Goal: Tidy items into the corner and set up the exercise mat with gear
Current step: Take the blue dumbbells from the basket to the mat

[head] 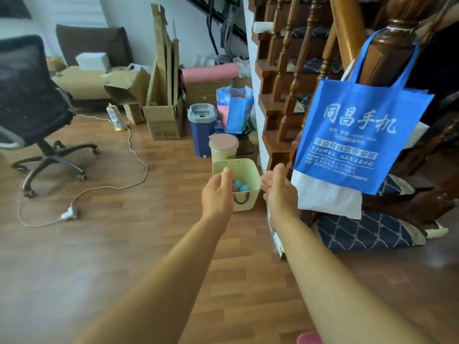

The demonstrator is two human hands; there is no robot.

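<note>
A pale yellow square bin [248, 170] stands on the wooden floor beside the staircase, with small blue balls [241, 186] inside. My left hand [218, 192] hovers at the bin's left rim, fingers loosely curled and holding nothing that I can see. My right hand [279, 192] is just right of the bin, fingers relaxed and empty. A rolled pink exercise mat [208, 73] lies on cardboard boxes in the far corner.
A blue tote bag [357, 130] hangs from the stair post. Behind the bin stand a round lidded container [223, 145], a blue bucket [201, 127], a blue gift bag [236, 108] and cardboard boxes [162, 120]. An office chair [32, 115] and a white cable [134, 155] occupy the left floor.
</note>
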